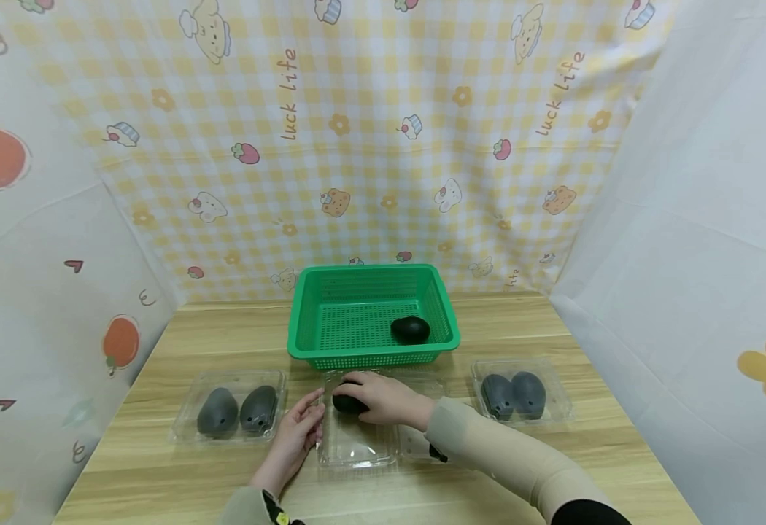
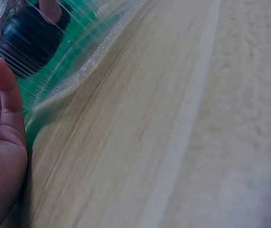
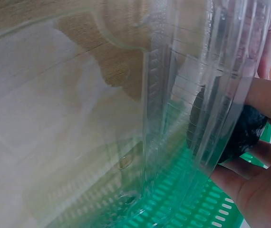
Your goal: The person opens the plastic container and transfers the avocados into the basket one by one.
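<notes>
My right hand [image 1: 383, 399] grips a black avocado [image 1: 347, 404] from above, inside the left half of an opened clear plastic clamshell box [image 1: 358, 446]. In the right wrist view, the thumb and fingers curl round this avocado [image 3: 249, 128], partly behind the plastic wall. My left hand [image 1: 296, 432] rests against the box's left side. Its fingers touch the plastic edge, as the left wrist view also shows. The box's other half, the lid [image 1: 416, 440], lies flat to the right, partly hidden under my right forearm.
Behind the box stands a green basket [image 1: 373, 359] with one black avocado [image 1: 411, 330] in it. A closed clear box [image 1: 186, 430] with two avocados sits at left, another closed box [image 1: 556, 408] with two at right. A patterned curtain [image 1: 370, 168] hangs behind the wooden table [image 1: 225, 474].
</notes>
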Demonstrator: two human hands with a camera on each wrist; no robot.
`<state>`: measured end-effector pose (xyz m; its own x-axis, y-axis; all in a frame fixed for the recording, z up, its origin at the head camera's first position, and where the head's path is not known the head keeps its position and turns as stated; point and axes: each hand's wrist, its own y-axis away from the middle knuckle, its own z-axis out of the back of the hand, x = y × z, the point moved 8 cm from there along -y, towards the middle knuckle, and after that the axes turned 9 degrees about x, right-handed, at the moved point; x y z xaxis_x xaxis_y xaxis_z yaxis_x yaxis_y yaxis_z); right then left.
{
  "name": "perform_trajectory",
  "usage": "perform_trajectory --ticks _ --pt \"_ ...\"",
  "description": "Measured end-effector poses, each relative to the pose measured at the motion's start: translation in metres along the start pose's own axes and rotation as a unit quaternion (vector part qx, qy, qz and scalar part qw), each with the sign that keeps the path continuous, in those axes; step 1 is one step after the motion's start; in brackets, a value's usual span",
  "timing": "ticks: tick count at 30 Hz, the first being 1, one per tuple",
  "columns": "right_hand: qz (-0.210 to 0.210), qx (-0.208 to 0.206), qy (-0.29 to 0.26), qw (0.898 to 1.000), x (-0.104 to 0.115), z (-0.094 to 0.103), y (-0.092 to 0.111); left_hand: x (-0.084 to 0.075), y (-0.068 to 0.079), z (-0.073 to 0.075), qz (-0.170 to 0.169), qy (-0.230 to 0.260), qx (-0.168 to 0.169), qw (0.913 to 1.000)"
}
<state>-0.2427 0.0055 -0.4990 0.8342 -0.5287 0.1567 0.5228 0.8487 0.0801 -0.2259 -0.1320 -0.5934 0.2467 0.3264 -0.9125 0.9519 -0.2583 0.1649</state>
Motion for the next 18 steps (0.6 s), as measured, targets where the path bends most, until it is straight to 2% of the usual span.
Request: perform_trajectory --ticks 18 --pt "0.005 -0.007 -0.002 1.0 0.003 0.019 0.009 0.001 -0.001 0.0 0.005 0.0 -0.001 1.0"
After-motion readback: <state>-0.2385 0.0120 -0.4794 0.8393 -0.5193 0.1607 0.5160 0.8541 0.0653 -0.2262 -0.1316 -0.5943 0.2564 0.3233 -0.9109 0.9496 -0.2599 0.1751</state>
